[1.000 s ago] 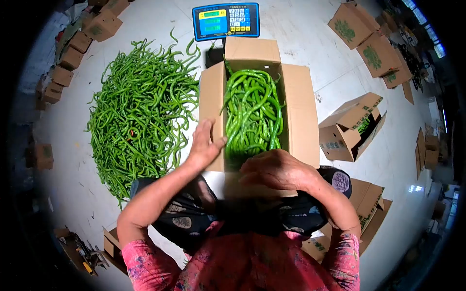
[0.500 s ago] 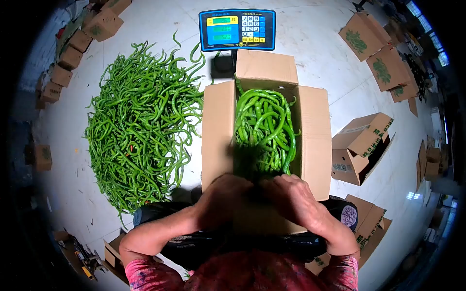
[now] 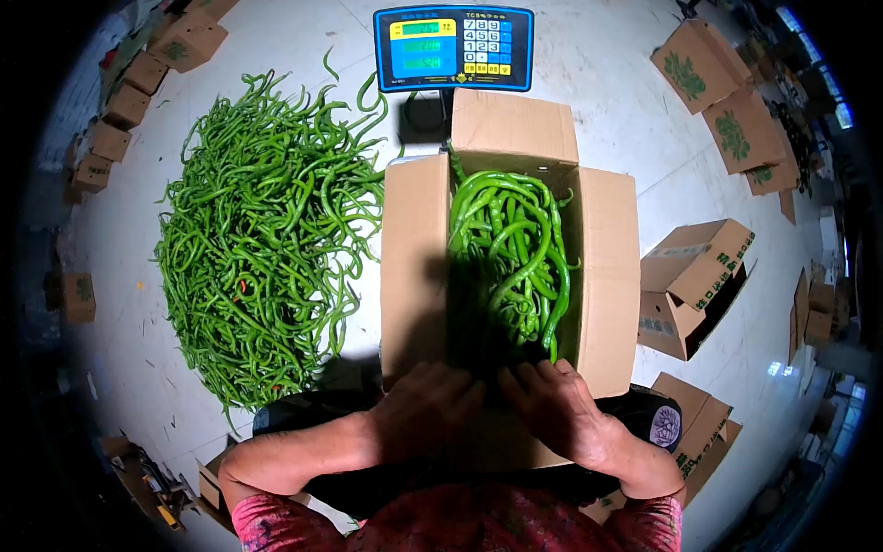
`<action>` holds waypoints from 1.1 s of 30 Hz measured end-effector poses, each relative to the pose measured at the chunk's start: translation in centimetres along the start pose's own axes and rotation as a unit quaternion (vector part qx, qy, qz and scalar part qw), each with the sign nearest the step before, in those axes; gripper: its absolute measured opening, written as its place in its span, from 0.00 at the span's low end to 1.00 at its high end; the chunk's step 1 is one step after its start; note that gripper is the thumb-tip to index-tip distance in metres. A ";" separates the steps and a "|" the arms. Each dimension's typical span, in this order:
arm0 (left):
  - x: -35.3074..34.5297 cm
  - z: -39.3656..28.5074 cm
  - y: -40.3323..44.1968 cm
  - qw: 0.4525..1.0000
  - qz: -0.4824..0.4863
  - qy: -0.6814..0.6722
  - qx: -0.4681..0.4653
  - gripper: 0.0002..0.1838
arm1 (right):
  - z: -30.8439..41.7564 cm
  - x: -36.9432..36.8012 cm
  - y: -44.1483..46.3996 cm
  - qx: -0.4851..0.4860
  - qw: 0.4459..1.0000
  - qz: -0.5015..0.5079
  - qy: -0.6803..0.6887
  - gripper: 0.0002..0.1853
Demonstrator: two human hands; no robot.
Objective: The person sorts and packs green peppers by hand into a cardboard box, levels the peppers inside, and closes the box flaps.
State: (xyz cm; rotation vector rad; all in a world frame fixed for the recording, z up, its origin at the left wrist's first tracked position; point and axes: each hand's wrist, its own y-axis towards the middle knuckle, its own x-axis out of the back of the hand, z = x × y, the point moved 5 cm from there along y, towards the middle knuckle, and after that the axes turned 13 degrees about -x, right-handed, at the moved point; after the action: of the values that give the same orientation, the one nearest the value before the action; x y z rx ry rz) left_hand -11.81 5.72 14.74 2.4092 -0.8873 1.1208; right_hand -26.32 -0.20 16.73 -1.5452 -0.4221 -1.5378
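A cardboard box (image 3: 418, 267) stands with its flaps folded out, and long green chili peppers (image 3: 524, 248) lie coiled inside. Over its near end, my left hand (image 3: 430, 405) curls its fingers down into dark shadow. My right hand (image 3: 556, 396) is beside it, fingers bent over the near peppers, a pepper tip close to the fingertips. A small gap separates the two hands. Whatever the fingers grip is hidden by the hands and the shadow.
A large heap of green chili peppers (image 3: 258, 248) covers the floor to the left. Behind the box stands a scale display (image 3: 453, 49). An open carton (image 3: 694, 276) lies to the right, with another carton (image 3: 694, 419) nearer. More boxes (image 3: 736, 133) line both sides.
Both hands have shifted slightly toward me, still at the near end of the box. The view has moved a little, and the box appears slightly lower and larger.
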 end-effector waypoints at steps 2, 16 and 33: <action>0.2 0.5 0.3 0.999 -0.042 0.000 -0.005 0.21 | -0.4 -0.1 0.0 0.009 1.000 0.002 -0.030 0.24; 3.7 4.4 5.0 0.970 -0.235 0.009 0.069 0.15 | -1.2 -0.5 -2.3 -0.027 0.992 -0.091 -0.084 0.12; 2.6 9.6 8.6 0.921 -0.325 -0.112 0.182 0.06 | -0.4 -3.1 -2.5 -0.001 0.996 -0.091 -0.001 0.12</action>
State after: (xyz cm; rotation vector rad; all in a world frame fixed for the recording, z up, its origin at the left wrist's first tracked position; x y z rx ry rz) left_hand -10.78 -6.89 11.05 2.8390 0.1218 0.8003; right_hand -29.07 1.92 14.64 -1.5437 -0.5769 -1.6758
